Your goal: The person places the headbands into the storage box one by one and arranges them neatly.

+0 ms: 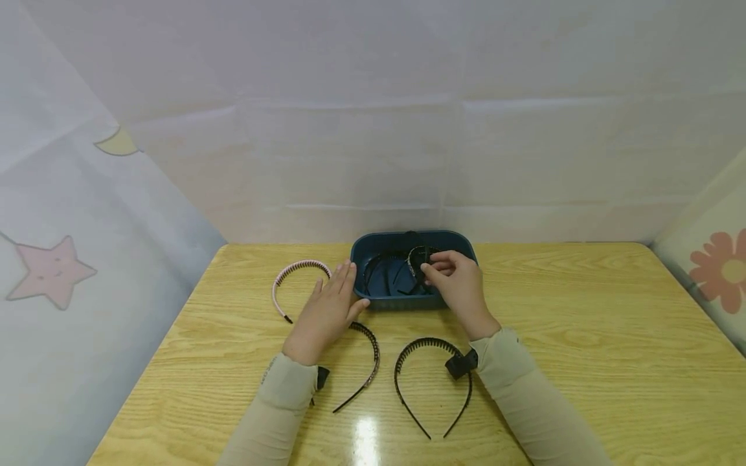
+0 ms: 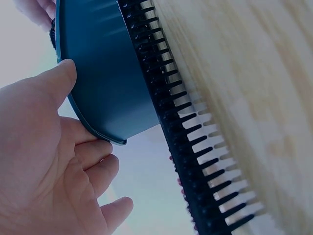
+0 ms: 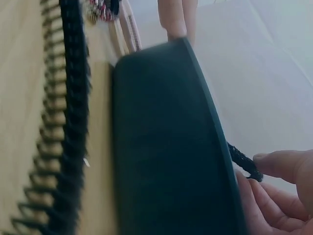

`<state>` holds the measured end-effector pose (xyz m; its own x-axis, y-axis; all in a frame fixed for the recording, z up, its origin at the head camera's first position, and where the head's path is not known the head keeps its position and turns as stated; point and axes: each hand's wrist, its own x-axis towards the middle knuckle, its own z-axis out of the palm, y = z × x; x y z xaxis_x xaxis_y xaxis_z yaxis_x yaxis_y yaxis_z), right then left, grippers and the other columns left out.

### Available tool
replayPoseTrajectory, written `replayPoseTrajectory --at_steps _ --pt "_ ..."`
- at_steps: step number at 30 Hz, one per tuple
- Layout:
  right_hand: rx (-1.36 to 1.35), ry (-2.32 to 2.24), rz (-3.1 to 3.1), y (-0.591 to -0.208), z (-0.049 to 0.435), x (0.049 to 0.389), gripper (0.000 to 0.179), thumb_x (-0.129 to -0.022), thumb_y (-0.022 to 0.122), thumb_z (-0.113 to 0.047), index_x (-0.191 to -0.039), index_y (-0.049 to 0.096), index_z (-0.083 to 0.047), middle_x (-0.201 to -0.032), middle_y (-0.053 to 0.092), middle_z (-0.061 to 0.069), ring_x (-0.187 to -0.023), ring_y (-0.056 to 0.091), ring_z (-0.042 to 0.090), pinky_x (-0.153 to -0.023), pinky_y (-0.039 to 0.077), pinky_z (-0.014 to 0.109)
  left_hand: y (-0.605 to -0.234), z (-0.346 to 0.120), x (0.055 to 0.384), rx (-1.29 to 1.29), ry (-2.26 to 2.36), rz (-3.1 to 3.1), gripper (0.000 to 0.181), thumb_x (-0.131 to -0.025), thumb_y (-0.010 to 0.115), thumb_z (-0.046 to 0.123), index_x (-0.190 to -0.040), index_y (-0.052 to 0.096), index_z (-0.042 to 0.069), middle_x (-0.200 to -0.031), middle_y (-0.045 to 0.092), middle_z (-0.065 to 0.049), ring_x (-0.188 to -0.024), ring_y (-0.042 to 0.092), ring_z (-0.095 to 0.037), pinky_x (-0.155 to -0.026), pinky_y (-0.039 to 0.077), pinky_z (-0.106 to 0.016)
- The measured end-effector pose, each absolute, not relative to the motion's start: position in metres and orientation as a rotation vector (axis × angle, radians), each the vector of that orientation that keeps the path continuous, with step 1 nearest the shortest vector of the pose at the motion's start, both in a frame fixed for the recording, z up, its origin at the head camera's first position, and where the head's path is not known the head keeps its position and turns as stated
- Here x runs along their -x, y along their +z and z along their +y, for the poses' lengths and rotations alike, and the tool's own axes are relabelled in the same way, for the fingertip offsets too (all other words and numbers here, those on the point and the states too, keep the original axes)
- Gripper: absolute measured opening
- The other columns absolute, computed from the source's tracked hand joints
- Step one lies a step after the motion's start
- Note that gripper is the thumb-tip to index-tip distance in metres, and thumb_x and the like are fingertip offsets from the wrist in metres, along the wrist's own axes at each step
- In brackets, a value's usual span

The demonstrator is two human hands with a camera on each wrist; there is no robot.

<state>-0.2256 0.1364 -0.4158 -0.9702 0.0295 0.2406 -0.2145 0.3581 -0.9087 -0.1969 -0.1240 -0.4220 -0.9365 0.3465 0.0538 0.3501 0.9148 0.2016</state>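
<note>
A dark blue plastic bin point(image 1: 402, 303) stands at the back of the table, with several dark headbands inside. My left hand point(image 1: 329, 304) lies against its left end, fingers straight and thumb at the front rim. Over the bin's right part, my right hand point(image 1: 463, 288) pinches a black headband point(image 3: 244, 164) between thumb and fingers; its lower part is inside the bin. Nearest my left hand, a pink headband point(image 1: 275, 294) lies partly hidden behind it. A dark toothed headband with a beaded side point(image 1: 375, 353) is partly under that wrist.
A black toothed headband point(image 1: 397, 375) lies in front of the bin, near my right wrist and its black strap mount point(image 1: 460, 364). The wooden table point(image 1: 583, 336) meets a pale cloth backdrop point(image 1: 361, 162) just behind the bin.
</note>
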Motion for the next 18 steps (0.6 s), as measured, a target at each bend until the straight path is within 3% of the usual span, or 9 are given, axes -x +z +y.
replayPoseTrajectory --at_steps 4,9,18 --pt "-0.139 1.538 -2.43 -0.41 0.142 0.224 0.024 -0.095 0.074 -0.015 -0.111 0.072 0.002 -0.092 0.071 0.016 -0.074 0.072 0.03 -0.065 0.062 0.031 -0.423 -0.123 0.197 0.556 -0.329 -3.056 0.079 -0.106 0.046 0.05 -0.162 0.016 0.004 -0.168 0.014 -0.013 -0.155 0.016 -0.028 -0.122 0.018 -0.059" --pt "-0.15 1.426 -2.537 -0.404 0.151 0.224 0.018 -0.097 0.071 -0.018 -0.107 0.072 -0.002 -0.093 0.071 0.012 -0.075 0.07 0.024 -0.068 0.06 0.036 -0.423 -0.122 0.196 0.56 -0.339 -3.042 0.078 -0.106 0.048 0.048 -0.162 0.018 0.003 -0.168 0.017 -0.014 -0.154 0.017 -0.029 -0.123 0.018 -0.058" --pt "-0.249 1.316 -2.716 -0.387 0.168 0.222 0.017 -0.1 0.066 -0.018 -0.109 0.072 -0.005 -0.098 0.071 0.01 -0.084 0.067 0.025 -0.073 0.058 0.041 -0.423 -0.121 0.196 0.566 -0.325 -3.031 0.076 -0.107 0.048 0.047 -0.162 0.019 0.003 -0.168 0.017 -0.014 -0.154 0.018 -0.029 -0.122 0.021 -0.058"
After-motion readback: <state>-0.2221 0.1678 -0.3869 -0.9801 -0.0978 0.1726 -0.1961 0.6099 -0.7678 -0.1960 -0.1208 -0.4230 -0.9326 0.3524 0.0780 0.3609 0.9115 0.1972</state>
